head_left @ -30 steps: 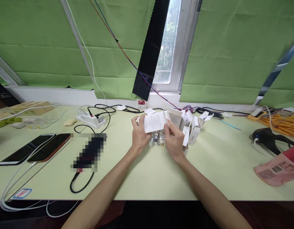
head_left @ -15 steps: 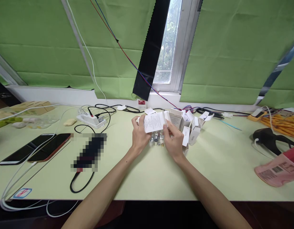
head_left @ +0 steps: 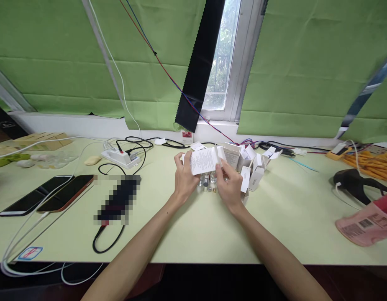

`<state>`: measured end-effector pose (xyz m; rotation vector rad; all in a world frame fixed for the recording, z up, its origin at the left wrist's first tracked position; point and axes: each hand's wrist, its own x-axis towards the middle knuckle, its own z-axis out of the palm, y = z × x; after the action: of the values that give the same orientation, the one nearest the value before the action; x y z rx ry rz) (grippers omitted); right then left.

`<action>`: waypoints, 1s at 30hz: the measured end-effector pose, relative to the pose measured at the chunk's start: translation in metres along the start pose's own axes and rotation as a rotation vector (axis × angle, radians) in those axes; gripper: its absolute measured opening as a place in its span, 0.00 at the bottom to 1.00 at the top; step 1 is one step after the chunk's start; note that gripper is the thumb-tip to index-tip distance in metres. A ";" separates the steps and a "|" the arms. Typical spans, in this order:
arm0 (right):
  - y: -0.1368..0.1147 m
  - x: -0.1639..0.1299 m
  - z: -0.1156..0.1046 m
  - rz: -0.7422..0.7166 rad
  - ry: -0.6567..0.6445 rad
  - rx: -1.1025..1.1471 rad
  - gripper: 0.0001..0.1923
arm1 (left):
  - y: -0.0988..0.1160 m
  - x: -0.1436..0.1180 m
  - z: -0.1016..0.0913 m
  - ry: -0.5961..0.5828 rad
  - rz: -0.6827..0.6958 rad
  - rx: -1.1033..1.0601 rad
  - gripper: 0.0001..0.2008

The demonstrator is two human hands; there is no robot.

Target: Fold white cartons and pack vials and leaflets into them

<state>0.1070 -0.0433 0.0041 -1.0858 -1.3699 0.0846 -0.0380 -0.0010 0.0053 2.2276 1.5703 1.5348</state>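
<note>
A small white box [head_left: 205,161] with rows of fine print is held up between both hands, above the middle of the table. My left hand [head_left: 184,177] grips its left end, fingers closed around it. At the right end, by a flap, the fingers of my right hand [head_left: 231,184] pinch it. Below it, partly hidden by the hands, lie several small glassy and metallic vials [head_left: 206,180]. Just right of my right hand stand several open white cartons [head_left: 256,172] with their flaps up.
On the left lie two phones [head_left: 64,193], a pixelated dark device on a black cable, and a white power strip [head_left: 121,157]. Cables run along the wall. To the right are a pink pouch [head_left: 365,223], a black strapped object [head_left: 350,184] and orange sticks [head_left: 369,165].
Almost nothing differs. Both hands and the box keep the same pose, and the whole view has shifted very slightly.
</note>
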 end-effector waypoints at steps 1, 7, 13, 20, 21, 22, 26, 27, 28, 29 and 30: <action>0.000 0.000 0.000 0.000 0.002 0.000 0.19 | 0.000 0.000 0.000 -0.001 -0.003 -0.001 0.33; 0.000 0.000 0.001 0.000 -0.003 0.002 0.19 | -0.001 0.000 0.000 0.007 0.000 -0.010 0.33; 0.000 0.001 0.000 -0.002 -0.008 0.003 0.19 | -0.001 0.000 0.000 -0.003 -0.005 -0.007 0.33; 0.000 0.000 0.000 -0.017 -0.011 -0.010 0.19 | -0.001 0.000 0.000 -0.018 -0.016 0.005 0.32; 0.000 0.000 0.000 -0.018 -0.013 -0.011 0.19 | -0.001 0.000 0.000 -0.019 -0.015 0.006 0.32; 0.000 0.000 0.000 -0.020 -0.014 -0.012 0.19 | -0.001 0.000 0.000 -0.017 -0.014 0.005 0.32; 0.000 -0.001 0.001 -0.034 -0.009 -0.010 0.19 | -0.002 0.000 0.001 -0.008 -0.010 -0.001 0.32; 0.000 -0.001 0.001 -0.037 -0.008 -0.009 0.19 | -0.002 0.000 0.001 -0.009 -0.010 0.001 0.32; -0.001 0.000 0.001 -0.040 -0.008 -0.007 0.19 | -0.002 0.000 0.001 -0.009 -0.011 0.004 0.32; -0.001 0.000 0.001 -0.043 -0.009 -0.007 0.19 | -0.002 0.000 0.001 -0.011 -0.013 0.008 0.32; -0.001 0.000 0.001 -0.045 -0.011 -0.007 0.19 | -0.002 0.000 0.001 -0.012 -0.014 0.012 0.32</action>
<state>0.1058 -0.0435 0.0043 -1.0617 -1.4047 0.0528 -0.0382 0.0005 0.0039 2.2223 1.5923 1.5093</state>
